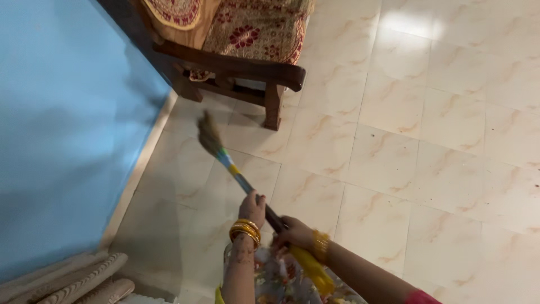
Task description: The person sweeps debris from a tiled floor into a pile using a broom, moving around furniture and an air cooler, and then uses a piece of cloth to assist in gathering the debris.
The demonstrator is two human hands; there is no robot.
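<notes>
I hold a soft grass broom with a striped, multi-coloured handle. My left hand, with gold bangles on the wrist, grips the handle higher up toward the bristles. My right hand, also wearing a bangle, grips the handle lower down, near its yellow end. The brown bristle head points away from me and sits over the cream tiled floor, close to the front leg of a wooden sofa.
A wooden sofa with red floral cushions stands at the top. A blue wall with a pale skirting runs down the left. Woven white furniture sits at the bottom left. Tiled floor spreads to the right.
</notes>
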